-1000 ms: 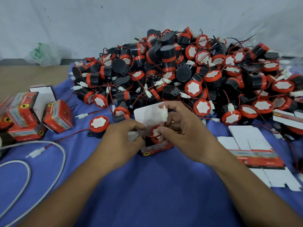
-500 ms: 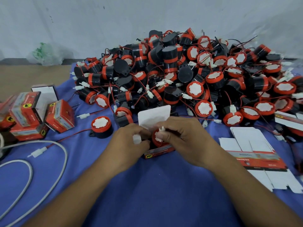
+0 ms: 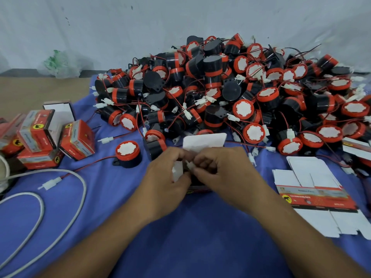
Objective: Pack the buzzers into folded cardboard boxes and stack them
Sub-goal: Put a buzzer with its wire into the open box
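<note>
Both hands have drawn together over the open box (image 3: 198, 189) on the blue cloth (image 3: 200, 237), now covering the red buzzer face that showed between them half a second earlier. The left hand (image 3: 166, 177) grips the box's side, fingers curled. The right hand (image 3: 224, 175) pinches a white plug (image 3: 189, 165) above it. The box's white flap (image 3: 204, 141) stands up, with the buzzer pile (image 3: 230, 93) just behind.

head-worn view, angled down, close

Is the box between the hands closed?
No, the box has its white top flap standing open behind the left hand and right hand, which pinches a white connector.
</note>
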The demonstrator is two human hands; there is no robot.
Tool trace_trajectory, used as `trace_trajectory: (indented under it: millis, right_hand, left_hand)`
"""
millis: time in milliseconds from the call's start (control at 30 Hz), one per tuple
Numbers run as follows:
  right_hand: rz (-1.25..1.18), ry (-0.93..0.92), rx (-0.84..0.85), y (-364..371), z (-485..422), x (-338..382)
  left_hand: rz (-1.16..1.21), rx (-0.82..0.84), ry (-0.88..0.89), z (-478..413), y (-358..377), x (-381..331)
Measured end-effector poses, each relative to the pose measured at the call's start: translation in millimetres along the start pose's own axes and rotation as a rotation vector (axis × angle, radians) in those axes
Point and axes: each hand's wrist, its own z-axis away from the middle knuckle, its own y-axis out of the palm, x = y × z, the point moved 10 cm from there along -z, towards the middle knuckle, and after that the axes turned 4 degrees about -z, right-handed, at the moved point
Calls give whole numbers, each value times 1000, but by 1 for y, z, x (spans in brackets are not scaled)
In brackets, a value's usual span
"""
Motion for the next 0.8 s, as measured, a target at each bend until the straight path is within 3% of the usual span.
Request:
trace_trajectory:
  millis: [100, 333, 500, 633, 800]
  right_hand:
    - [-39, 152, -69, -2, 2, -15]
    - [207, 76, 45, 13, 4, -4]
    - [301, 142, 36, 10, 5, -11]
    - [507, 85, 121, 9, 7, 0]
    - [503, 99, 313, 8, 17, -2]
  left_hand:
    - [98, 75, 32, 4, 10, -9]
    - [231, 30, 20, 4, 10, 3]
    - [110, -85, 178, 10, 3, -16]
    - [135, -220, 166, 9, -12, -17]
    - [-108, -154, 173, 10, -8, -22]
